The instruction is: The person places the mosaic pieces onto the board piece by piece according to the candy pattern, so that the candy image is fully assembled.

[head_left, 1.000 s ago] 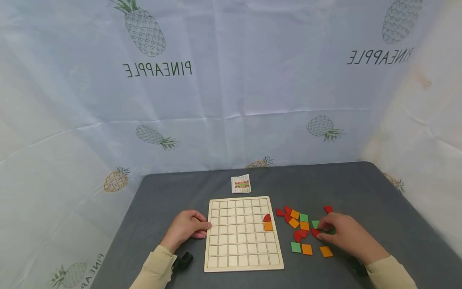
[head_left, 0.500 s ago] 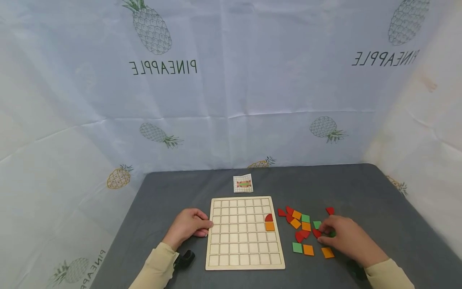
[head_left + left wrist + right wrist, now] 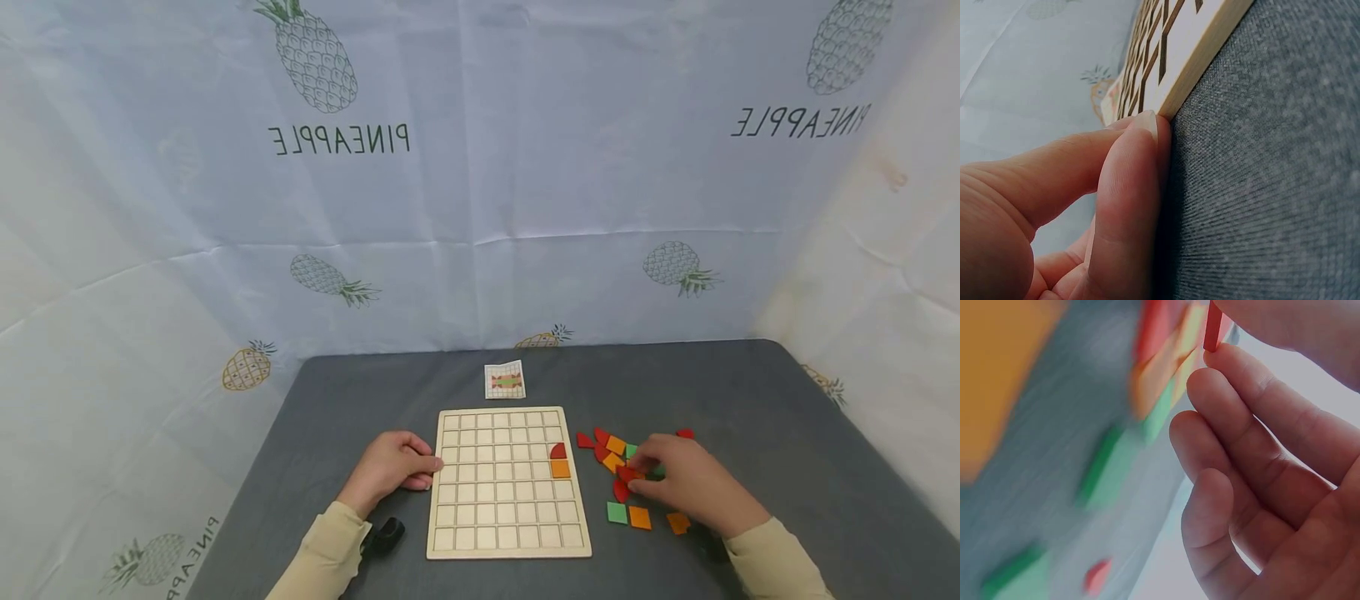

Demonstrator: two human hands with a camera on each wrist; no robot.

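My left hand (image 3: 392,468) is at the left edge of a wooden grid board (image 3: 495,517), its thumb and index finger (image 3: 1125,181) pinching the rim. On the board's right side lie a red quarter-round tile (image 3: 558,451) and an orange square tile (image 3: 560,469). My right hand (image 3: 693,479) is over the loose tiles right of the board. Between its thumb and index finger it pinches a red tile (image 3: 1212,328), seen edge-on in the right wrist view. That hand's other fingers are bent and hold nothing. It partly hides the tiles beneath it.
Several red, orange and green tiles (image 3: 617,512) lie loose on the grey table (image 3: 360,400). A small pattern card (image 3: 505,381) lies behind the board. Pineapple-printed cloth (image 3: 480,200) hangs around the table's back and sides.
My right hand has moved left across the loose tiles and now holds a red tile. My left hand stays at the board's edge. The head view shifted slightly at first.
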